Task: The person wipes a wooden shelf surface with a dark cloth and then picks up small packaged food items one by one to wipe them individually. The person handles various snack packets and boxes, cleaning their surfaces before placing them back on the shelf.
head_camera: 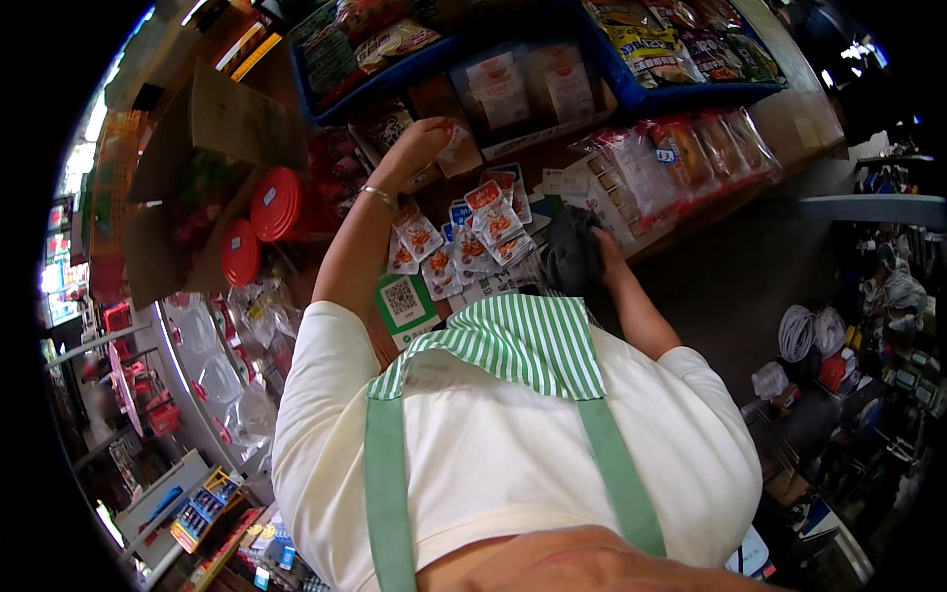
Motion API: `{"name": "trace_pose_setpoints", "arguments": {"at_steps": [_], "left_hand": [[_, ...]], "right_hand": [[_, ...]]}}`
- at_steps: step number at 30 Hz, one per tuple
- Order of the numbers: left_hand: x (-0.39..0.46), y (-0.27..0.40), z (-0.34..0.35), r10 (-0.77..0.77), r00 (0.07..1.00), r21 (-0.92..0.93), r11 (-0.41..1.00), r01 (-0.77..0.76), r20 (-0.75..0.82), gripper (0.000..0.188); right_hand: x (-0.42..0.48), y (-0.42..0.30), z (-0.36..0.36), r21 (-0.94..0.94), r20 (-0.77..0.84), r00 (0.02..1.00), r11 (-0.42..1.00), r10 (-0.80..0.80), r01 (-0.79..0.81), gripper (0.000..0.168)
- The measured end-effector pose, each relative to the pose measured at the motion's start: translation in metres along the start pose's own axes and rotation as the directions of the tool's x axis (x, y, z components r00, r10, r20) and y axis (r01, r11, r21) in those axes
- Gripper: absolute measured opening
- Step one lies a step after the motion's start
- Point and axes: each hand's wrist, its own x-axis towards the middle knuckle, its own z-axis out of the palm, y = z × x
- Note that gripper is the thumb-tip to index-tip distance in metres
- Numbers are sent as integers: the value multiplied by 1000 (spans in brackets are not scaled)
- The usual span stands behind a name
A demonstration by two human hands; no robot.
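Observation:
My left hand (423,148), a bangle at its wrist, is raised over a small cardboard box (460,154) at the counter's middle, its fingers closed on a small red and white packet (448,135). My right hand (608,255) grips a bunched dark cloth (573,251) at the counter's near edge. Between the hands lies a loose pile of small snack packets (492,222), white with red or blue tops and food pictures. A green card with a printed code (403,300) lies below the pile, partly covered by the apron.
Blue crates of packaged snacks (710,92) stand at the back. Bagged bread-like goods (688,159) lie to the right, beside papers (566,182). On the left are red-lidded tubs (276,203) and an open cardboard carton (237,122). A box of white packets (547,137) stands behind the pile.

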Motion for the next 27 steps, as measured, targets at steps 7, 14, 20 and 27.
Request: {"name": "trace_pose_setpoints", "arguments": {"at_steps": [7,14,20,27], "left_hand": [[-70,4,27,-2,987,-815,564,132,159,44],[-105,27,76,-80,984,-850,518,-95,-158,33],[-129,11,70,33,998,-939,341,42,57,34],[-86,-14,106,-117,988,-716,698,10,-100,37]], "right_hand": [[-42,-150,119,78,360,881,951,-305,298,40],[-25,-138,177,-637,426,522,165,-739,753,36],[-13,-105,98,173,252,967,985,-33,-11,32],[-24,-71,76,-290,476,812,811,-339,508,36]]}}
